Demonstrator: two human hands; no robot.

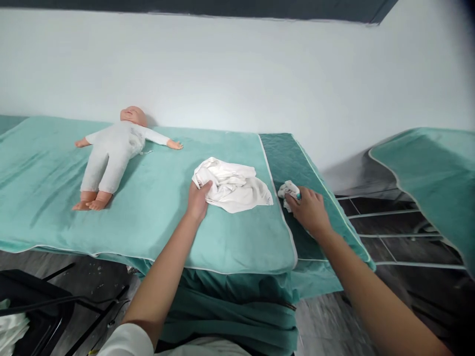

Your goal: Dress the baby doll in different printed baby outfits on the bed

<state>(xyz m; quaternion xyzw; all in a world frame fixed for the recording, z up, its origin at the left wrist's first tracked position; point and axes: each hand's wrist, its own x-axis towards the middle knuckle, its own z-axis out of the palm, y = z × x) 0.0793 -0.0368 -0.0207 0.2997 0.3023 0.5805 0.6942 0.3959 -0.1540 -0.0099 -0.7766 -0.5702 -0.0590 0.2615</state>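
My left hand (199,199) is closed on the near left edge of a crumpled white cloth garment (237,185), its thumb on top. The garment lies spread on the green cover. Farther right, my right hand (309,207) grips a small bunched white cloth (288,192) with a bit of teal on it, over the darker green strip of the bed. Its fingertips are partly hidden. A baby doll (117,153) in a white fabric body lies on its back to the left, arms spread, apart from both hands.
The bed's light green cover (237,247) ends near a darker green quilted part (285,153). A white wall (222,69) rises behind. At right stands a metal rack frame (393,235) with a green cloth (426,168). A black chair (33,311) is at lower left.
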